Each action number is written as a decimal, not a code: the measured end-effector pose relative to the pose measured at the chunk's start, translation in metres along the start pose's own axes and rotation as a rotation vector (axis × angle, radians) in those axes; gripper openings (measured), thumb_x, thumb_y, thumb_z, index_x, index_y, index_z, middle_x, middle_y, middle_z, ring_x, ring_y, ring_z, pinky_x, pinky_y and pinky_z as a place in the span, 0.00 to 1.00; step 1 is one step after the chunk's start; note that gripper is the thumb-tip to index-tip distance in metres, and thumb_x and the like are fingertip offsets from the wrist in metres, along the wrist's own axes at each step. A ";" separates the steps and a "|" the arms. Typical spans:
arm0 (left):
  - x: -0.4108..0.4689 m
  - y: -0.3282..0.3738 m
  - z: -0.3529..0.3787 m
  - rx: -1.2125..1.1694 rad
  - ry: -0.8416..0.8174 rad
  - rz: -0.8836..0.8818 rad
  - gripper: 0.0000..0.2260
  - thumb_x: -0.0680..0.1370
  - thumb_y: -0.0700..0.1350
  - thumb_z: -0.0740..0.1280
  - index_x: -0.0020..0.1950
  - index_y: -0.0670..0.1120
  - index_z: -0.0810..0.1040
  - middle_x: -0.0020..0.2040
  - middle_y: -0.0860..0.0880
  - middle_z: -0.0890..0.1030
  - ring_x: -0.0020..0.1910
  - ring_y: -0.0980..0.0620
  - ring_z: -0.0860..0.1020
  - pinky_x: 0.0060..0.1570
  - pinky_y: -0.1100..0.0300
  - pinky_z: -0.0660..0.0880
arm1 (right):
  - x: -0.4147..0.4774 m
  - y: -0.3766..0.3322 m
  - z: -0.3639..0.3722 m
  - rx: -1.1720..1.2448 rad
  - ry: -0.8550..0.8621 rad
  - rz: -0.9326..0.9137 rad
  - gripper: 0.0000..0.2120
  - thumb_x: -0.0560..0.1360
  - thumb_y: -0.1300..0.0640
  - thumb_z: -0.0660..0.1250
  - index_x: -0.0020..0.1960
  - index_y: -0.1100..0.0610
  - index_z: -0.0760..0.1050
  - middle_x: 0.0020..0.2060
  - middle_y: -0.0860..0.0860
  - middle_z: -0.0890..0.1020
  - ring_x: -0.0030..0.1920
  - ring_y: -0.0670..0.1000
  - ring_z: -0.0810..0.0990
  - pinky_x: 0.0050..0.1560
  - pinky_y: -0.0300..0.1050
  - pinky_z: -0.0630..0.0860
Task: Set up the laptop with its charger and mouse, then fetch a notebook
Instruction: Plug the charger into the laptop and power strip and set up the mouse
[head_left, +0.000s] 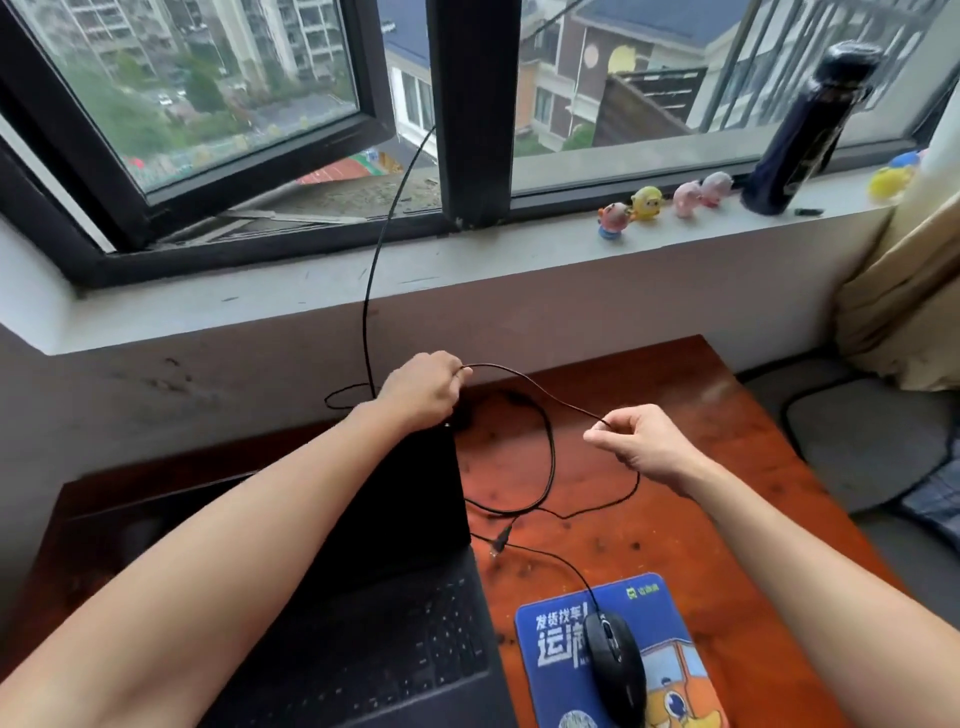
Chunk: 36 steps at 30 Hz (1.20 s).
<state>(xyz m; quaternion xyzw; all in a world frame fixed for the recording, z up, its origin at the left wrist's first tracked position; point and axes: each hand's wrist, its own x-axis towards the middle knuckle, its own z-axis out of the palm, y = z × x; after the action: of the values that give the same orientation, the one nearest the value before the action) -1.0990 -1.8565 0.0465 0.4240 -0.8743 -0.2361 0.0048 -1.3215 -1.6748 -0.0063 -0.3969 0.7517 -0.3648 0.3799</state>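
Observation:
An open black laptop (395, 597) sits on the reddish wooden desk (727, 467), its screen partly hidden by my left forearm. My left hand (423, 389) and my right hand (631, 441) both pinch a thin black charger cable (535, 387), stretched between them above the desk behind the laptop. The cable loops down onto the desk, and one strand rises up through the open window. A black wired mouse (615, 662) rests on a blue mouse pad (550, 639); its USB plug (501, 540) lies loose beside the laptop. No notebook is in view.
A white windowsill (467, 275) runs behind the desk, with small toy figures (647, 202) and a dark bottle (802, 135) on it. A beige curtain (904, 291) hangs at the right. A grey seat cushion (872, 441) lies beyond the desk's right edge.

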 end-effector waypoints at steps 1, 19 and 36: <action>0.004 -0.005 -0.007 -0.019 0.014 -0.056 0.15 0.82 0.50 0.56 0.47 0.42 0.77 0.42 0.43 0.83 0.49 0.42 0.79 0.52 0.49 0.75 | -0.002 0.015 -0.005 -0.078 0.035 0.011 0.09 0.72 0.55 0.74 0.37 0.59 0.81 0.24 0.46 0.73 0.26 0.46 0.67 0.30 0.38 0.65; -0.028 0.068 0.044 -0.064 0.511 0.091 0.16 0.71 0.36 0.65 0.58 0.44 0.78 0.55 0.47 0.77 0.55 0.48 0.74 0.50 0.55 0.73 | 0.004 0.020 -0.049 0.725 -0.186 0.377 0.11 0.80 0.53 0.63 0.42 0.59 0.77 0.28 0.49 0.77 0.25 0.46 0.77 0.26 0.36 0.75; -0.122 0.028 0.141 -1.492 -0.196 -0.529 0.07 0.75 0.35 0.66 0.53 0.38 0.78 0.49 0.39 0.81 0.49 0.42 0.81 0.49 0.50 0.78 | 0.009 0.035 -0.001 0.966 -0.266 0.614 0.10 0.80 0.56 0.62 0.42 0.59 0.74 0.25 0.49 0.77 0.24 0.45 0.78 0.24 0.36 0.75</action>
<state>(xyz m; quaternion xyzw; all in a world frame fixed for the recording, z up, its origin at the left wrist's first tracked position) -1.0710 -1.6937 -0.0439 0.4799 -0.3524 -0.7885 0.1543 -1.3367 -1.6672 -0.0385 0.0144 0.5268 -0.4862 0.6970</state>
